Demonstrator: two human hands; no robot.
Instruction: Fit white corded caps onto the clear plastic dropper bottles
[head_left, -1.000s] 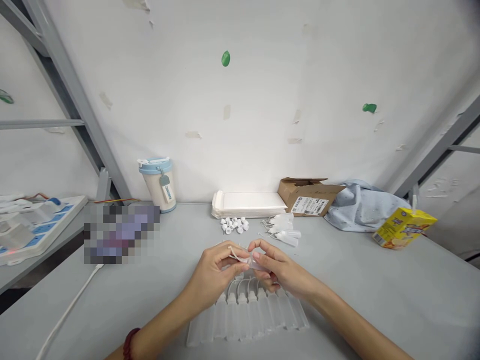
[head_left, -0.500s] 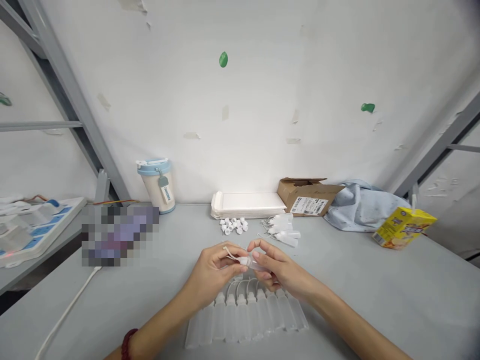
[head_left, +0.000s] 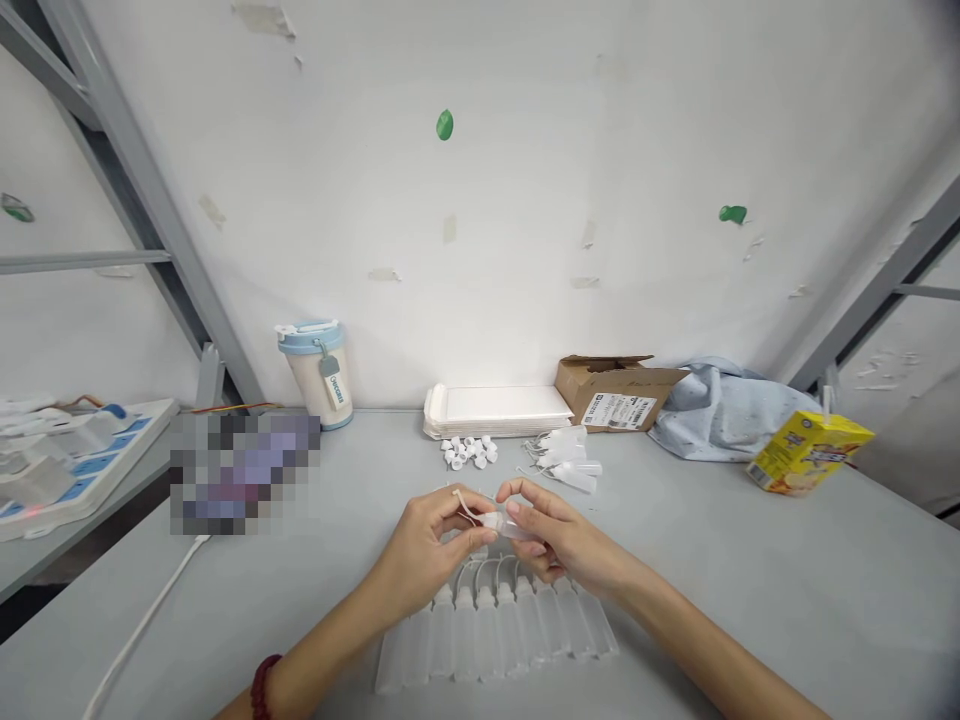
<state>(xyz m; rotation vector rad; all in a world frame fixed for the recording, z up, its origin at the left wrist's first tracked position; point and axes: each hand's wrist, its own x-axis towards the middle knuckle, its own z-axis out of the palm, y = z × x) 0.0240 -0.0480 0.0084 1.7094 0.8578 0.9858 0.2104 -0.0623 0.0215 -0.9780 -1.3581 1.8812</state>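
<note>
Between my two hands is a small translucent plastic bottle [head_left: 514, 529], lying nearly level, with a white cord curling from its white top. My left hand [head_left: 439, 545] pinches the top end between thumb and fingers. Around the bottle's body, my right hand [head_left: 551, 530] is closed, its index finger arched above. Just below my hands lies a row of several similar translucent bottles [head_left: 487, 640], side by side with tops pointing away from me and pale cords looping from them. My hands hide some of those tops.
Loose white caps [head_left: 468, 452] and a few corded bottles [head_left: 570, 458] lie beyond my hands. Behind them are stacked white boxes [head_left: 499, 408] and an open cardboard box [head_left: 619, 395]. A tumbler [head_left: 319, 375] stands left, a yellow drink carton [head_left: 808, 452] and blue cloth [head_left: 731, 410] right.
The camera view has shifted slightly. Both hands keep their hold on the bottle, and the cord at its top sits a little differently near my left fingers.
</note>
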